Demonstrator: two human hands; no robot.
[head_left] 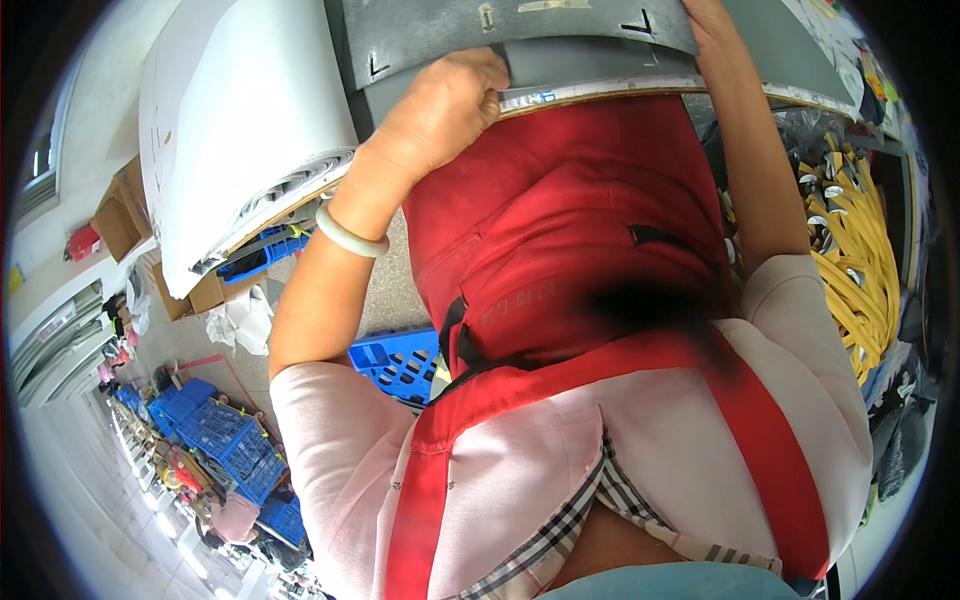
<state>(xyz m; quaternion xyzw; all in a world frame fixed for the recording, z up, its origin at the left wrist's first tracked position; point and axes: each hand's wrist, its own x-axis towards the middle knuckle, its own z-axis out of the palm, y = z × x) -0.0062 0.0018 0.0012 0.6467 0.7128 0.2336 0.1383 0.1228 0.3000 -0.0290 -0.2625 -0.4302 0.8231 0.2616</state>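
Note:
At the table's front edge is my left hand (pixel 455 100), its fingers curled closed at the lower edge of a grey panel (pixel 430 35). The panel is stiff-looking, with black corner marks and strips of tape. Whatever lies between those fingers is hidden. Under the panel shows a smooth darker grey surface (pixel 600 58). My right hand (pixel 708 30) is against the panel's right end. The picture's top edge cuts it off, so its fingers do not show fully.
A thick stack of white sheets (pixel 250 90) overhangs the table on the left. Bundled yellow strips (pixel 855 260) hang at the right. Below stand a blue plastic crate (pixel 395 362) and cardboard boxes (pixel 122 212). More blue crates (pixel 220 440) fill the floor farther left.

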